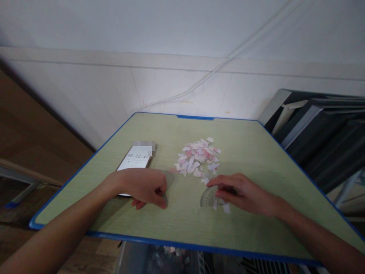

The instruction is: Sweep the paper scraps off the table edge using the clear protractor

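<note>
My right hand (242,192) pinches a clear half-round protractor (205,198) by its right side, low over or on the tabletop. Small white paper scraps (226,207) lie under and beside the protractor, close to my fingers. Just beyond it is a heap of torn paper scraps (199,152), white and pink. My left hand (145,186) is curled into a fist, palm down, left of the protractor. Its palm side is hidden, so I cannot see whether anything is inside. Behind that wrist lies a phone (134,163) showing a running timer, its lower part covered.
The pale green tabletop (239,140) has a blue raised edge and stands against a white wall (182,87). Dark flat panels (327,125) lean at the right. Below the front edge is a clear bin (168,260) with scraps. A brown board (37,125) stands left.
</note>
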`<state>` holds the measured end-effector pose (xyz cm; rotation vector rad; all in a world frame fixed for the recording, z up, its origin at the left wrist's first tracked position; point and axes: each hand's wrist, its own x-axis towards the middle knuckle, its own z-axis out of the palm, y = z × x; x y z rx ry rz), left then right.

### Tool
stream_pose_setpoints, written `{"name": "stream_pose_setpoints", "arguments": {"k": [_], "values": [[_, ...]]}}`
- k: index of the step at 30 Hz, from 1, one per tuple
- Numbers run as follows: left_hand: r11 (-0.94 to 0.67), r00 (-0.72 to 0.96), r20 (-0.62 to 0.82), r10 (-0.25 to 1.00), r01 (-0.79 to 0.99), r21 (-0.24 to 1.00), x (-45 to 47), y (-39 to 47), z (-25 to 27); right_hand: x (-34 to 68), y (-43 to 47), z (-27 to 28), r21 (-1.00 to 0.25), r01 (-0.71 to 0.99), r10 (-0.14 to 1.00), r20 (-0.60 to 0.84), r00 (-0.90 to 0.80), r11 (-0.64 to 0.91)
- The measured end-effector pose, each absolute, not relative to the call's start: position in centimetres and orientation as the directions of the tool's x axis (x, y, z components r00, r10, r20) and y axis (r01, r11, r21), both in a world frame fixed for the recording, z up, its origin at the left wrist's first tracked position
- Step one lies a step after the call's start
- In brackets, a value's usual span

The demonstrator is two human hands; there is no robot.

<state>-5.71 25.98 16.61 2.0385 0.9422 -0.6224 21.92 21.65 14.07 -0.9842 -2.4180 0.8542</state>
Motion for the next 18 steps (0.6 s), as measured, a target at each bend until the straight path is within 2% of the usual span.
{"name": "stream_pose_setpoints", "arguments": {"k": [6,12,16,18], "values": [[-0.43,0.601,-0.689,0.405,0.79,0.437,-5.5,25.9,16.9,23.2,22.4,14.7,-0.606,0.609,0.852,0.264,-0.452,0.511],[-0.436,0.606,-0.681,0.413,0.787,0.436,-5.5,25.9,16.9,23.3,22.4,15.2,-0.529,0.643,0.818,0.199,-0.54,0.554],[-0.433,0.602,-0.687,0.408,0.79,0.435,-5.5,25.9,16.9,23.0,22.4,15.0,-0.507,0.665,0.831,0.24,-0.501,0.548],[-0.432,0.602,-0.688,0.405,0.789,0.437,-5.5,25.9,17.0,23.0,22.4,14.9,-0.499,0.668,0.826,0.216,-0.521,0.552]]}}
